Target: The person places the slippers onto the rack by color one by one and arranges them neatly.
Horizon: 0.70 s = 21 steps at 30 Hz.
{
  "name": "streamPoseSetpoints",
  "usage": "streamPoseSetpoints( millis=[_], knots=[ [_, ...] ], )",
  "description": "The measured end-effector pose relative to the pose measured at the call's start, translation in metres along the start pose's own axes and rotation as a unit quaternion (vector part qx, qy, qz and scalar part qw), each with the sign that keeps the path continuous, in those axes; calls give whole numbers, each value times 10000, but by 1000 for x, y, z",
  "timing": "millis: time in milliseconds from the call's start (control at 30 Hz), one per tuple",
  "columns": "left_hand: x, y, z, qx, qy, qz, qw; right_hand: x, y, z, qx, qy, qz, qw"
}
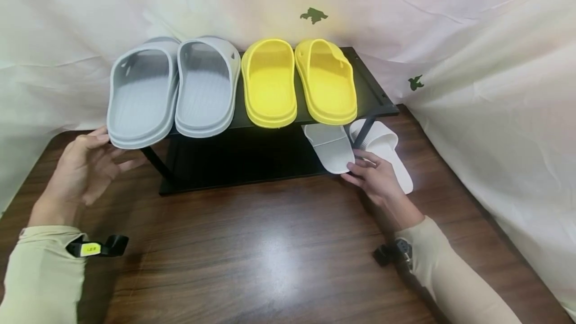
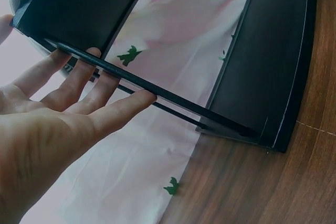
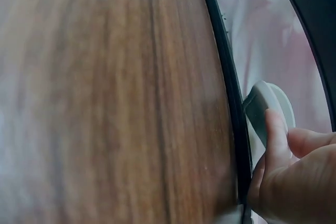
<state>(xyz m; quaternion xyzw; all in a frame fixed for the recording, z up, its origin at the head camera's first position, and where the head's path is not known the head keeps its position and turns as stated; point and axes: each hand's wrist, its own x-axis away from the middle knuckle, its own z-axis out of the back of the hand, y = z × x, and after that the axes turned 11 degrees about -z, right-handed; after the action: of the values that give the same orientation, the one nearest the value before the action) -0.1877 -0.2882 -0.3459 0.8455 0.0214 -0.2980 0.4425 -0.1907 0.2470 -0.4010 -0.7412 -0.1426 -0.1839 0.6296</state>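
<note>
My left hand holds the left end of a black two-tier shoe rack, thumb at the upper shelf's edge and fingers lower, fingertips against the side bar. My right hand pinches the heel end of a pale slipper at the right end of the lower shelf; in the right wrist view this slipper stands tilted. Its toe part is hidden under the upper shelf. Just beyond that hand, a white slipper lies on the table, right of the rack.
On the upper shelf sit two grey clogs at the left and two yellow clogs to their right, heels forward. A brown wooden table extends in front. Pale cloth with printed leaves hangs behind and at the sides.
</note>
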Motion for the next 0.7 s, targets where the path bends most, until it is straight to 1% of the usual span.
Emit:
streamPoseSetpoints(
  millis=[33,167,200,333,533,700],
  knots=[
    [0,0,0,56,-33,5,10000,-1,0,0,12,-2,37,10000],
    [-1,1,0,89,23,88,9999,-3,2,-1,184,-11,164,9997],
    [-1,1,0,32,43,99,9999,-4,2,-2,257,-5,174,9995],
    [-2,1,1,111,14,150,9998,-7,2,-2,405,86,153,9990],
    [-3,0,3,437,-161,152,9988,-8,0,-3,504,139,68,9986],
    [-3,0,3,466,-129,130,9987,-9,-2,-1,673,109,114,9976]
  ],
)
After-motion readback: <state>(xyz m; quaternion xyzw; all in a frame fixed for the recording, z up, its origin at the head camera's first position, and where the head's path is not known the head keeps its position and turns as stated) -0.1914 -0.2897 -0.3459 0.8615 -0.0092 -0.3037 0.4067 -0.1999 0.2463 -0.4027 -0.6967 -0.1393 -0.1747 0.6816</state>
